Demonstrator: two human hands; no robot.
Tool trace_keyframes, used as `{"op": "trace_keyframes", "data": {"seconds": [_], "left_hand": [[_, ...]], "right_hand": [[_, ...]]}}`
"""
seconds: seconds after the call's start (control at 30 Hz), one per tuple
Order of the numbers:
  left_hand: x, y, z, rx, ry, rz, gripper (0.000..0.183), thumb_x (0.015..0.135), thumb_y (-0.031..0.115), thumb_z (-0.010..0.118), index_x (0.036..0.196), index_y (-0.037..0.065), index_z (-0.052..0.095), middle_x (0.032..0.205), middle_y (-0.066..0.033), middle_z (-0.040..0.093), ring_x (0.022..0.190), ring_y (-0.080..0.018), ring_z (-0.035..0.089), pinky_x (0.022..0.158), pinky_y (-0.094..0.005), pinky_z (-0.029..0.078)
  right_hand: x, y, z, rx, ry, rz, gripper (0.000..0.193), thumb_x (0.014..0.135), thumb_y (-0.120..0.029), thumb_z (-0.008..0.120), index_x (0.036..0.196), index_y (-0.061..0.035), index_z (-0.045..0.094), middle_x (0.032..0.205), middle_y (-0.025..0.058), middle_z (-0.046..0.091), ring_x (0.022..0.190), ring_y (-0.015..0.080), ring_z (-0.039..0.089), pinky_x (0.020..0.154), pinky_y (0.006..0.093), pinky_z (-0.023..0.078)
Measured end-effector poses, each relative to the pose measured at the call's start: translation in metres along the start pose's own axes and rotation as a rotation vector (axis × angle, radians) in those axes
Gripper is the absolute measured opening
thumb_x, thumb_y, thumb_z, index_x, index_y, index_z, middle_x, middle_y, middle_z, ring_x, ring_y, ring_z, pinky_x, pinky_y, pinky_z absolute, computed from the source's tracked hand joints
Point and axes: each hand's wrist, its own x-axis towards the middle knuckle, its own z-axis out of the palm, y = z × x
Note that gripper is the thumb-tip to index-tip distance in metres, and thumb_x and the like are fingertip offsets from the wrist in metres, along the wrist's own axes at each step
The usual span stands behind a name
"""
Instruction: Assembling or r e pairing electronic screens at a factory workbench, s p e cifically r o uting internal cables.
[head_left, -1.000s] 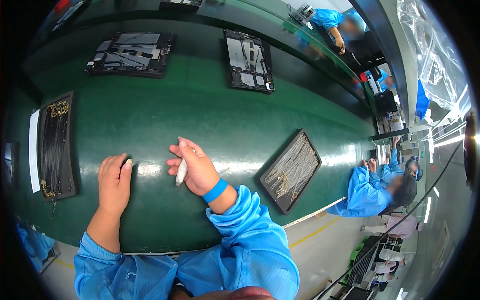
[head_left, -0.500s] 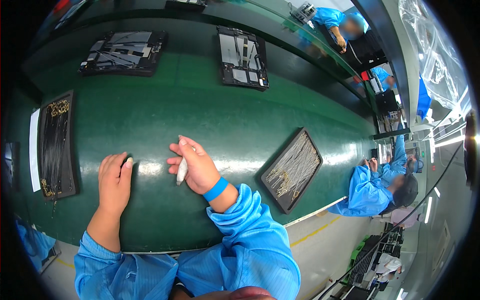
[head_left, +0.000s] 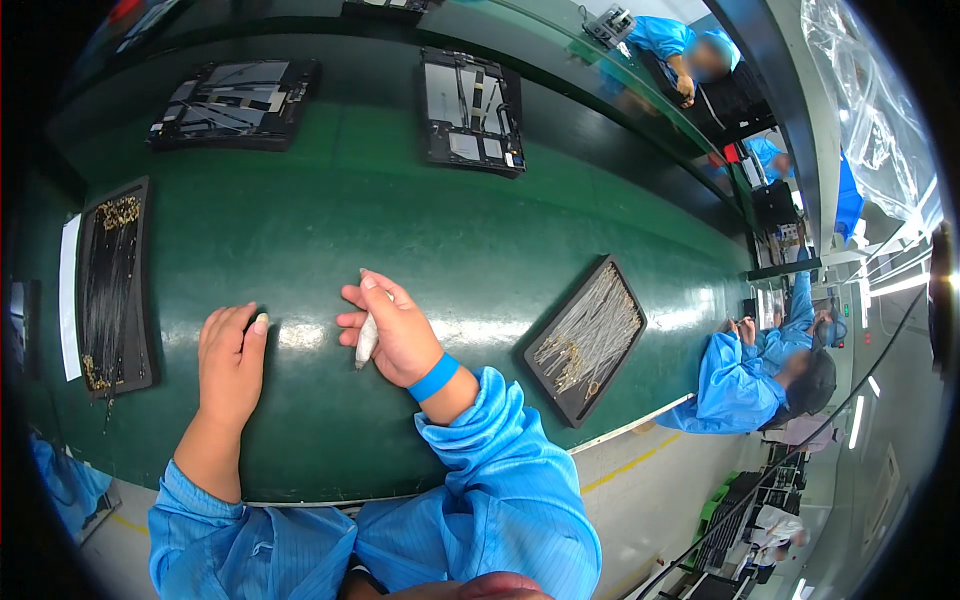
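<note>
My left hand [head_left: 230,360] lies on the green work table [head_left: 300,215], its fingers stretched out and holding nothing. To its right, my right hand [head_left: 403,340] is curled round a small white tapered tool [head_left: 366,345], whose narrow end points down towards me. A blue band circles the right wrist. The tool's exact kind does not show. At the far side sit two opened flat device housings [head_left: 235,108] with grey panels and dark cables inside; the right-hand housing [head_left: 470,105] stands more upright in view. Neither hand touches them.
At the left, a black tray [head_left: 143,300] holds dark thin cables with gold ends, beside a white strip [head_left: 70,300]. A tilted black tray [head_left: 548,392] of pale thin cables lies right of my right arm. Co-workers in blue [head_left: 745,385] sit further right.
Both opened housings at the far side have shifted left and slightly away from me. My hands have hardly moved, and the right still grips the white tool.
</note>
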Motion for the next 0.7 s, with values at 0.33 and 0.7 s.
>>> {"op": "trace_keyframes", "data": {"seconds": [0.33,0.7], "left_hand": [[0.0006,0.0013,0.0011,0.005,-0.001,0.003,0.024,0.079,0.016,0.048,0.092,-0.002,0.053,0.092,-0.0149,0.054,0.093,-0.0306,0.046,0.086,-0.0369,0.033],[0.0006,0.0015,0.0056,0.001,-0.004,-0.006,0.023,0.079,0.016,0.048,0.093,-0.002,0.053,0.093,-0.0150,0.053,0.094,-0.0311,0.045,0.087,-0.0370,0.032]], "right_hand": [[0.0011,0.0001,-0.0019,0.009,-0.002,0.004,0.045,0.081,-0.029,0.050,0.115,-0.0066,0.032,0.102,0.0093,0.046,0.075,0.0182,0.053,0.060,0.0302,0.047],[0.0014,-0.0009,-0.0049,-0.001,0.001,-0.005,0.045,0.080,-0.029,0.050,0.115,-0.0063,0.032,0.102,0.0092,0.046,0.075,0.0182,0.053,0.059,0.0298,0.047]]}}
